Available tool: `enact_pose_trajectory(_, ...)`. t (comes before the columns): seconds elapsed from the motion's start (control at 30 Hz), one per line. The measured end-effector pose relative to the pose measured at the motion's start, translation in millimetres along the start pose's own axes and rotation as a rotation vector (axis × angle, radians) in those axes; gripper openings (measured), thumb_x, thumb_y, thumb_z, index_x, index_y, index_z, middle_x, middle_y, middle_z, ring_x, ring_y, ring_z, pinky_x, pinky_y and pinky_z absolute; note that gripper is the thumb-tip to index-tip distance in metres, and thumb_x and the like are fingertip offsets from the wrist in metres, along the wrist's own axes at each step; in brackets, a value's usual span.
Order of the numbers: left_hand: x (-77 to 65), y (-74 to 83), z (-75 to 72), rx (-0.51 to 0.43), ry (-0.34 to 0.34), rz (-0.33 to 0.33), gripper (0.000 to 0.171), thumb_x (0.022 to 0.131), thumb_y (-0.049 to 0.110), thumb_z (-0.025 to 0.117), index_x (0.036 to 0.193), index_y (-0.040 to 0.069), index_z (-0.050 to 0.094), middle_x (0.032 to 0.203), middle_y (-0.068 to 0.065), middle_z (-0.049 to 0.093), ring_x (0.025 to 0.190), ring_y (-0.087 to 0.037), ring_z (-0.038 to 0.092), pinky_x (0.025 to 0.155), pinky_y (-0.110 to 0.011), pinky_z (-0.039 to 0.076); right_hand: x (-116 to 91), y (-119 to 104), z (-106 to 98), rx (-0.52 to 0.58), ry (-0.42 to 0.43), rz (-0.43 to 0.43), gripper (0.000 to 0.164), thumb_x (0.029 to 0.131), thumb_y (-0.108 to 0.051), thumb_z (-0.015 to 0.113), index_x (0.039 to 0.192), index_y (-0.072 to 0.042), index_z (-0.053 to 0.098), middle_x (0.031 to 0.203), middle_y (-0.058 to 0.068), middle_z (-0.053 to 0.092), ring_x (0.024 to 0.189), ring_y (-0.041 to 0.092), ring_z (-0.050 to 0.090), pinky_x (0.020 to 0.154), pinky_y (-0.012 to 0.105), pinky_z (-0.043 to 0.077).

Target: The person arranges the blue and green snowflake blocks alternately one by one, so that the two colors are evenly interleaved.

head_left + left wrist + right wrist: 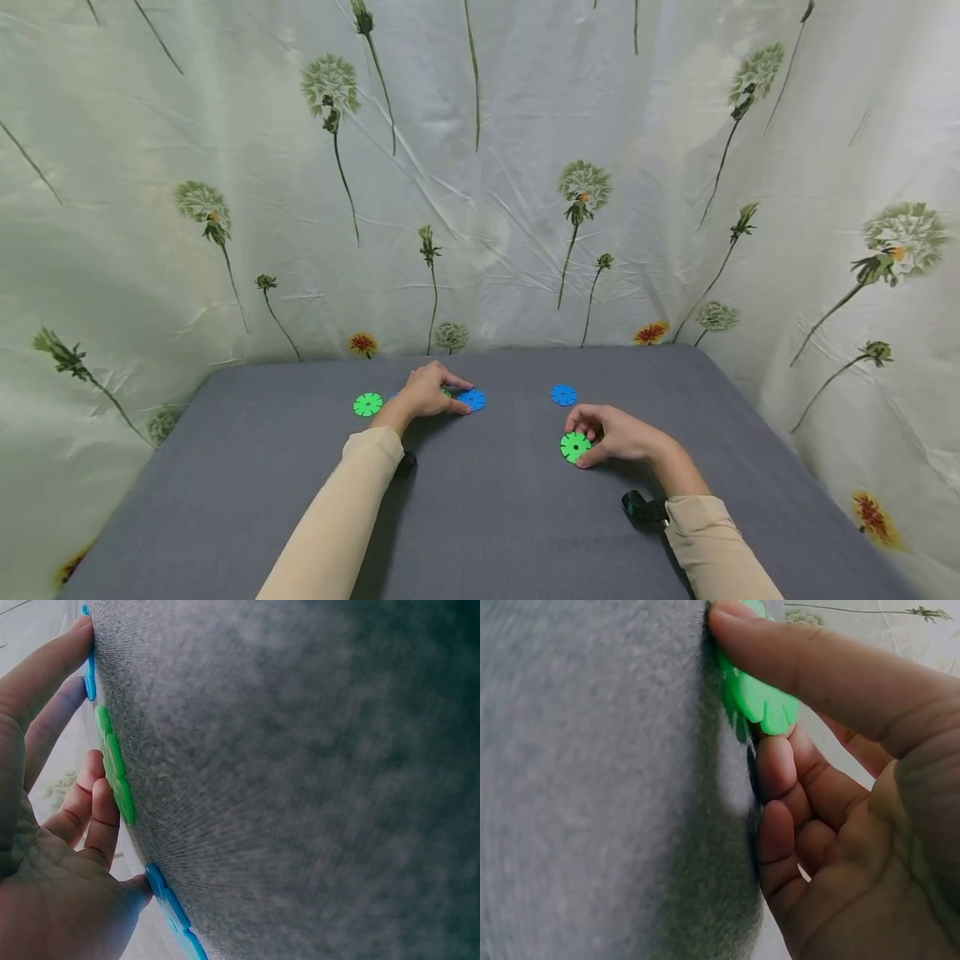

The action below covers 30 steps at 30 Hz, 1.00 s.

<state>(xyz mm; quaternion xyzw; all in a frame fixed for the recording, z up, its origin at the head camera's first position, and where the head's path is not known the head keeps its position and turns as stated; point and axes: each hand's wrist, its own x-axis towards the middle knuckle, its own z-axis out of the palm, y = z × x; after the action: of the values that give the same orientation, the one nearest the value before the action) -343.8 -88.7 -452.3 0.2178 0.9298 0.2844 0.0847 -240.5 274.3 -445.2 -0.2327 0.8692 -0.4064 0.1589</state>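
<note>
My left hand [427,392] reaches over a row of notched interlocking discs on the table. Its thumb and index finger pinch the edges of a blue disc [475,401] lying flat at the row's right end. Beneath that palm are a green disc [114,766] and another blue disc [176,913], both mostly hidden in the head view. A green disc [368,405] lies at the row's left end. My right hand [618,435] holds a tilted green disc [575,447] between thumb and fingers, low over the table. Just beyond it a blue disc [564,395] lies flat.
The grey cloth-covered table [495,517] ends at a pale curtain [510,242] with a dandelion print, which rises behind it and along both sides. A black strap [643,508] is on the right wrist.
</note>
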Motion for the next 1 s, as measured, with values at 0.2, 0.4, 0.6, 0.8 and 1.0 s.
enact_pose_trajectory(0.2,-1.3,-0.6,0.8,-0.005,-0.003,-0.01,0.04,0.089,0.035,0.091,0.128,0.029,0.082,0.142,-0.005,0.066,0.144,-0.035,0.051,0.13,-0.07,0.019,-3.9,3.6,-0.2,0.021,-0.005,-0.009,0.044,0.083,-0.007,0.092,0.119,-0.001,0.066,0.103,0.009,0.062,0.089,0.013,0.053,0.077,0.023,0.047)
enact_pose_trajectory(0.4,-0.9,1.3,2.7,-0.028,0.007,0.0,0.04,0.087,0.033,0.092,0.126,0.029,0.083,0.139,-0.003,0.072,0.145,-0.037,0.052,0.131,-0.072,0.016,-9.0,5.7,-4.4,0.018,-0.036,0.028,0.059,0.083,-0.01,0.092,0.137,0.0,0.068,0.111,0.008,0.065,0.094,0.012,0.055,0.08,0.022,0.047)
enact_pose_trajectory(0.6,-1.7,1.6,1.2,-0.036,0.007,-0.007,0.04,0.087,0.032,0.092,0.126,0.029,0.083,0.142,-0.004,0.072,0.148,-0.038,0.05,0.131,-0.072,0.013,-9.9,3.9,-6.4,-0.004,-0.046,0.036,0.066,0.084,-0.01,0.091,0.145,-0.002,0.066,0.121,0.009,0.067,0.097,0.013,0.056,0.085,0.023,0.048)
enact_pose_trajectory(0.8,-2.2,0.9,-0.2,-0.041,0.007,-0.015,0.04,0.087,0.032,0.092,0.126,0.029,0.083,0.144,-0.006,0.071,0.15,-0.039,0.049,0.132,-0.071,0.013,-8.5,3.3,-6.3,-0.001,-0.056,0.031,0.059,0.086,-0.009,0.089,0.141,-0.002,0.069,0.122,0.011,0.072,0.096,0.011,0.056,0.083,0.023,0.048)
enact_pose_trajectory(1.0,-2.2,-0.5,-0.7,-0.036,0.009,-0.016,0.04,0.088,0.032,0.092,0.126,0.029,0.083,0.145,-0.006,0.07,0.149,-0.038,0.049,0.132,-0.071,0.014,-7.0,2.9,-4.0,-0.02,-0.038,-0.004,0.055,0.087,-0.01,0.089,0.138,0.001,0.071,0.105,0.007,0.07,0.089,0.009,0.053,0.077,0.022,0.046)
